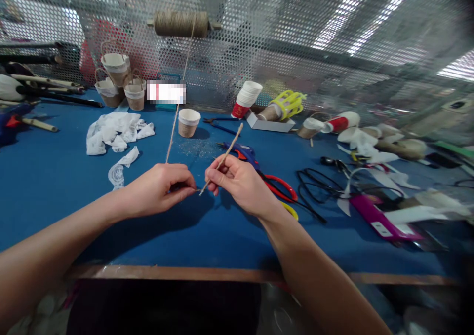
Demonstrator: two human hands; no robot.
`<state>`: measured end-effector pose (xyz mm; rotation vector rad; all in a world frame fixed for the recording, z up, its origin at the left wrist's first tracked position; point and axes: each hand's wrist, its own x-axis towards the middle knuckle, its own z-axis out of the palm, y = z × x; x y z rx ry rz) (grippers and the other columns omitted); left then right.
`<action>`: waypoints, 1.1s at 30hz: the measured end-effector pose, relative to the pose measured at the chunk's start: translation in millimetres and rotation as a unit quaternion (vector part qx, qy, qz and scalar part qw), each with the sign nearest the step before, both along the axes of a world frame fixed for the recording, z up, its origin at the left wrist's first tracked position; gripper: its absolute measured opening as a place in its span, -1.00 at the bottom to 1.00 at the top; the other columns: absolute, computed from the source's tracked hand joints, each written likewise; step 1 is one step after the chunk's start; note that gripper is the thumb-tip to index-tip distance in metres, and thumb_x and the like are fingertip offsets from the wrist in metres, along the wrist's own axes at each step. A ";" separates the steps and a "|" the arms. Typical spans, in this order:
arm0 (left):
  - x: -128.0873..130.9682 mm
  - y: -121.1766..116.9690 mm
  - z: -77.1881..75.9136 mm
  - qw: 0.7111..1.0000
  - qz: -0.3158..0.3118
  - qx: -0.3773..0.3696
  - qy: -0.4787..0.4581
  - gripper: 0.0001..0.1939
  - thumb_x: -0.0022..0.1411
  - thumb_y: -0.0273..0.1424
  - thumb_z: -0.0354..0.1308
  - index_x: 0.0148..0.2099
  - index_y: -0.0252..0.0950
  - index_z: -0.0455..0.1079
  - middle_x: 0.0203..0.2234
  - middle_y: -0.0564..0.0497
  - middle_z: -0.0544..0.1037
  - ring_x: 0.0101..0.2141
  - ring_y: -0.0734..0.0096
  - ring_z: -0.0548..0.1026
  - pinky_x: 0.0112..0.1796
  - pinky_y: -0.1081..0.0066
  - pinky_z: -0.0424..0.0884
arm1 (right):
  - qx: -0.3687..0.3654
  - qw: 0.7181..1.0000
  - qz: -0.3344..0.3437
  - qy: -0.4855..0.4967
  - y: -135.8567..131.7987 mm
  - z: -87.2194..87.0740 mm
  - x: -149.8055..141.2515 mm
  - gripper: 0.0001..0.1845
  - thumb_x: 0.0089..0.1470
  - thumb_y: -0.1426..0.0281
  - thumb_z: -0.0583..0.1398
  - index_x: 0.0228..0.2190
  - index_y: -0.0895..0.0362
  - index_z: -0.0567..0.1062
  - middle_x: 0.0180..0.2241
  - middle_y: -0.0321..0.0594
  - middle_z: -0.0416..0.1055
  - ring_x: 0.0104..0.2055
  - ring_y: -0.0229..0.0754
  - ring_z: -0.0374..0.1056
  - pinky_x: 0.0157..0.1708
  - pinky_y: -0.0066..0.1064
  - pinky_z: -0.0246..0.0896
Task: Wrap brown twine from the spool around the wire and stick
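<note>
My left hand [163, 188] is closed, pinching the twine [180, 95] that runs down from a spool [180, 24] at the back. Between the fingertips of my right hand [240, 182] is a thin twine-wrapped rod [232, 145], tilted up to the right. Its lower end has a small shiny tip, close to my left fingertips. Both hands are above the blue table, almost touching. Beyond them a small twine-wrapped cup [188, 128] with a white rim stands upright. A blue glue gun [242, 153] and scissors [283, 188] with a red handle lie behind and beside my right hand.
White lace [114, 130] lies at the left, below several small handled baskets [115, 68]. Blue pliers [222, 124], stacked paper cups [247, 98], and a white box [274, 123] are behind. Black cables [314, 187] and a purple power strip [383, 219] occupy the right.
</note>
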<state>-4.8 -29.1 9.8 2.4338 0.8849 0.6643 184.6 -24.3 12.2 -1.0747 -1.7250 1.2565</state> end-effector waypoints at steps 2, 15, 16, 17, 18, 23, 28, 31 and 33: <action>-0.1 -0.5 0.0 1.000 0.004 -0.004 0.001 -0.85 0.16 -0.45 -0.03 -0.36 -0.35 0.35 -0.50 0.03 0.42 -0.49 0.56 0.32 -0.42 0.54 0.24 | 0.009 1.000 -0.010 -0.009 -0.4 0.8 -0.8 -0.85 0.00 0.36 0.14 -0.47 0.18 0.28 -0.55 -0.32 0.31 -0.54 -0.37 0.30 -0.54 -0.50 0.25; 3.6 -4.0 -2.4 1.000 0.011 -0.004 -0.014 -0.87 0.14 -0.48 -0.03 -0.37 -0.36 0.34 -0.53 0.03 0.38 -0.53 0.58 0.29 -0.46 0.55 0.23 | 0.064 0.995 -0.055 -0.049 -3.9 -3.8 -4.5 -0.83 0.00 0.33 0.14 -0.47 0.16 0.27 -0.60 -0.36 0.27 -0.57 -0.37 0.26 -0.57 -0.50 0.21; 3.8 -4.3 -2.8 1.000 0.010 -0.003 -0.016 -0.87 0.14 -0.48 -0.02 -0.38 -0.36 0.34 -0.53 0.03 0.38 -0.53 0.59 0.29 -0.46 0.55 0.24 | 0.069 0.995 -0.057 -0.052 -4.1 -4.2 -4.7 -0.83 0.00 0.32 0.14 -0.47 0.16 0.27 -0.60 -0.36 0.27 -0.57 -0.37 0.25 -0.57 -0.50 0.21; 4.0 -4.5 -3.2 1.000 0.010 -0.003 -0.018 -0.87 0.14 -0.48 -0.02 -0.38 -0.36 0.34 -0.53 0.03 0.38 -0.53 0.59 0.29 -0.47 0.55 0.24 | 0.075 0.994 -0.060 -0.054 -4.3 -4.5 -4.9 -0.82 0.00 0.31 0.14 -0.47 0.16 0.27 -0.60 -0.36 0.27 -0.57 -0.37 0.25 -0.57 -0.50 0.20; 4.1 -4.7 -3.5 1.000 0.009 -0.002 -0.019 -0.87 0.13 -0.48 -0.02 -0.38 -0.36 0.34 -0.53 0.04 0.38 -0.53 0.59 0.29 -0.47 0.56 0.24 | 0.080 0.993 -0.063 -0.057 -4.4 -4.7 -5.2 -0.81 -0.01 0.30 0.15 -0.48 0.16 0.27 -0.60 -0.37 0.27 -0.57 -0.37 0.25 -0.57 -0.50 0.20; 5.1 -5.3 -4.2 1.000 0.010 0.001 -0.025 -0.87 0.14 -0.47 -0.02 -0.38 -0.35 0.34 -0.54 0.04 0.38 -0.53 0.59 0.30 -0.47 0.56 0.25 | 0.100 0.989 -0.079 -0.069 -4.8 -4.9 -6.1 -0.75 -0.03 0.23 0.15 -0.50 0.15 0.26 -0.61 -0.37 0.26 -0.58 -0.36 0.24 -0.55 -0.48 0.19; 7.0 -6.0 -4.5 0.999 0.012 0.020 -0.030 -0.88 0.12 -0.50 -0.01 -0.39 -0.36 0.35 -0.55 0.04 0.38 -0.53 0.59 0.31 -0.47 0.56 0.25 | 0.121 0.985 -0.090 -0.088 -5.2 -5.7 -5.5 -0.76 -0.02 0.24 0.15 -0.50 0.15 0.27 -0.61 -0.36 0.26 -0.57 -0.35 0.25 -0.53 -0.47 0.18; 8.1 -6.9 -4.4 0.999 0.014 0.029 -0.033 -0.88 0.12 -0.51 -0.01 -0.41 -0.36 0.34 -0.55 0.04 0.38 -0.54 0.59 0.31 -0.49 0.58 0.25 | 0.129 0.982 -0.097 -0.101 -5.5 -6.2 -5.1 -0.78 -0.01 0.25 0.14 -0.50 0.15 0.27 -0.63 -0.37 0.27 -0.58 -0.35 0.24 -0.53 -0.47 0.16; 8.6 -7.5 -4.2 0.999 0.014 0.036 -0.031 -0.88 0.11 -0.52 -0.01 -0.41 -0.35 0.34 -0.55 0.04 0.39 -0.54 0.60 0.31 -0.49 0.58 0.25 | 0.131 0.981 -0.100 -0.105 -5.6 -6.4 -4.9 -0.77 -0.01 0.24 0.14 -0.50 0.15 0.27 -0.63 -0.37 0.27 -0.58 -0.35 0.23 -0.53 -0.48 0.15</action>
